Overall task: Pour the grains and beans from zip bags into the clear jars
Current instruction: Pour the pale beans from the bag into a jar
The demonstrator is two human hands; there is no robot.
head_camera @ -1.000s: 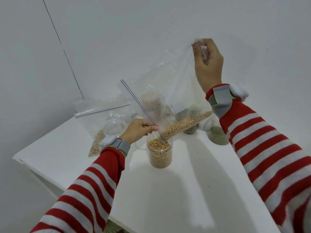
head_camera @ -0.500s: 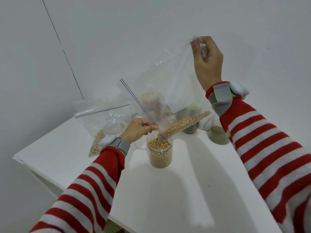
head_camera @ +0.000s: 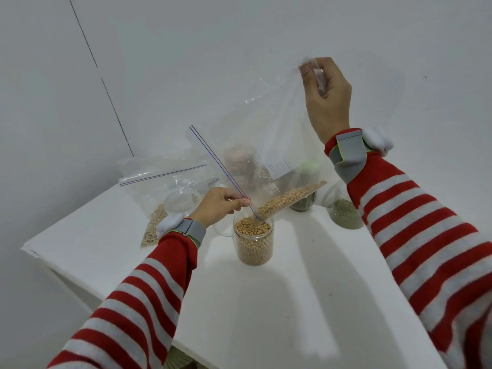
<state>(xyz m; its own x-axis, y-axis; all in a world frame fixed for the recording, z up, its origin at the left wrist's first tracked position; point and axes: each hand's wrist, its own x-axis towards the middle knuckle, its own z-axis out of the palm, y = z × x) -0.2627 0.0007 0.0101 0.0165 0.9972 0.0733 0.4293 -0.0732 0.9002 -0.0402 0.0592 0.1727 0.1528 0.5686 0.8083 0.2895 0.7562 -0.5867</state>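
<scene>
Bearing jars (head_camera: 254, 246), a white table (head_camera: 292, 302) fronts white walls (head_camera: 239, 35).

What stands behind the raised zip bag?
Through the clear zip bag two jars show dimly: a jar of brownish contents and a green-lidded jar with dark contents. The bag's beans cover part of the second; what the jars hold is unclear.

Right hand (head_camera: 327, 101) raised bag (head_camera: 266, 123) corner — slightly.
</scene>
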